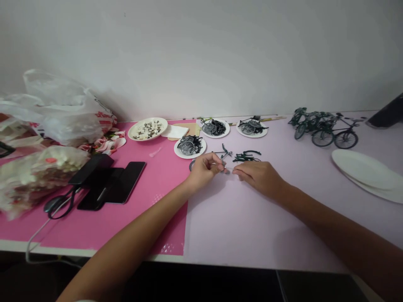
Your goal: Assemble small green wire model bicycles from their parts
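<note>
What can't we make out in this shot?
All head view:
- Part in left hand: too small, fingers cover it.
- Rod end in right hand: hidden by fingers.
- Wheel: mostly behind left hand.
- Green bikes: overlap, count unclear.
- Black object: cut by right edge.

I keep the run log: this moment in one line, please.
left hand: pinching small part | right hand: holding thin rod | far right: model bicycles

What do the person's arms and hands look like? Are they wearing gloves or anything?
No gloves: the left hand and right hand are both bare. No ring, watch or bracelet shows. Both forearms show no sleeves. A pale edge peeks in below the left one; I can't tell what it is.
</note>
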{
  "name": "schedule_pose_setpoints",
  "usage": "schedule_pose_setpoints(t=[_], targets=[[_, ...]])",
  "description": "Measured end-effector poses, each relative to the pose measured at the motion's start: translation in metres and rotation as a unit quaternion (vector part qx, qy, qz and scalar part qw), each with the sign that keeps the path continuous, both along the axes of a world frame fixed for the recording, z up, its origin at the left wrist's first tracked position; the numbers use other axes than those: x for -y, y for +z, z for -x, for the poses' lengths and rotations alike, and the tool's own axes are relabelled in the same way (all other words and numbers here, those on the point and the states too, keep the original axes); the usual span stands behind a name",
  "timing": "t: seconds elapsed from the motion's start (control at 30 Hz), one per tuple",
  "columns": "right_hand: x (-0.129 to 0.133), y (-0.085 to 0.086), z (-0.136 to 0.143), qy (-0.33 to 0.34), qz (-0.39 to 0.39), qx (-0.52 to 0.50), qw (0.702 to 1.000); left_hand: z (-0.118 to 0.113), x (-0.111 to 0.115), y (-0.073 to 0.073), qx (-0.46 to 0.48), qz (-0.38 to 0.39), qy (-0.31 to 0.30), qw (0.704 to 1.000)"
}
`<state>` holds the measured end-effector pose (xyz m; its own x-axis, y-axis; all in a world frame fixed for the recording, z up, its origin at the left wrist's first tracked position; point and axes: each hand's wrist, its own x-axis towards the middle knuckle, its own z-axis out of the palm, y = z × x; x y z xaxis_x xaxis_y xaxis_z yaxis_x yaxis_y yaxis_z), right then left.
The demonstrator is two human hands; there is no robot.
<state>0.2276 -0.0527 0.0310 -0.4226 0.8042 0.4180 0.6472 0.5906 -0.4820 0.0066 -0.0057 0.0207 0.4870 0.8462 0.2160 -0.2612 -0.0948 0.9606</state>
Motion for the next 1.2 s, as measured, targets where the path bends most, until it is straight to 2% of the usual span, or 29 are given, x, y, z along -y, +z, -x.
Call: schedule_pose_setpoints(t=[0.1,0.2,0.27,0.33,0.4,0.43,0.5,0.6,0.67,0.73,0.83,0.9,1.03,1.13,1.2], targets=[[0.010,0.002,0.009,0.011,0.129,-0.098,0.987,0.000,0.005,0.003,0.000,-0.027,0.030,0.999],[0.016,0.002,0.016,0.021,0.233,-0.225,0.946,-0.001,0.012,0.008,-0.004,-0.095,0.092,0.991],[0.015,0.001,0.018,0.046,0.329,-0.299,0.895,-0.001,0.015,0.011,-0.024,-0.169,0.109,0.979],[0.010,0.000,0.015,0.085,0.432,-0.360,0.823,0.000,0.017,0.014,-0.044,-0.249,0.119,0.960],[0.005,0.000,0.011,0.119,0.497,-0.395,0.763,0.000,0.018,0.015,-0.065,-0.314,0.131,0.938],[0.004,0.000,0.010,0.128,0.516,-0.403,0.746,0.000,0.018,0.014,-0.076,-0.335,0.136,0.929],[0.002,0.000,0.008,0.130,0.528,-0.411,0.732,0.001,0.017,0.013,-0.094,-0.350,0.140,0.921],[0.003,0.000,0.010,0.114,0.510,-0.417,0.743,0.002,0.016,0.010,-0.111,-0.319,0.154,0.929],[0.004,0.001,0.012,0.101,0.488,-0.407,0.766,0.001,0.016,0.008,-0.114,-0.281,0.177,0.936],[0.004,0.003,0.012,0.088,0.450,-0.374,0.806,-0.002,0.017,0.007,-0.100,-0.233,0.187,0.949],[0.004,0.006,0.008,0.056,0.366,-0.292,0.881,-0.008,0.020,0.008,-0.055,-0.145,0.160,0.975],[0.003,0.007,0.006,0.031,0.312,-0.271,0.910,-0.010,0.019,0.009,-0.036,-0.097,0.133,0.986],[0.003,0.001,0.004,-0.001,0.277,-0.287,0.917,-0.005,0.012,0.010,-0.044,-0.037,0.064,0.996],[0.004,-0.003,0.003,-0.011,0.289,-0.271,0.918,0.004,0.004,0.009,-0.072,0.030,-0.051,0.996],[0.005,-0.003,0.003,-0.009,0.289,-0.259,0.922,0.008,0.001,0.008,-0.079,0.056,-0.097,0.991]])
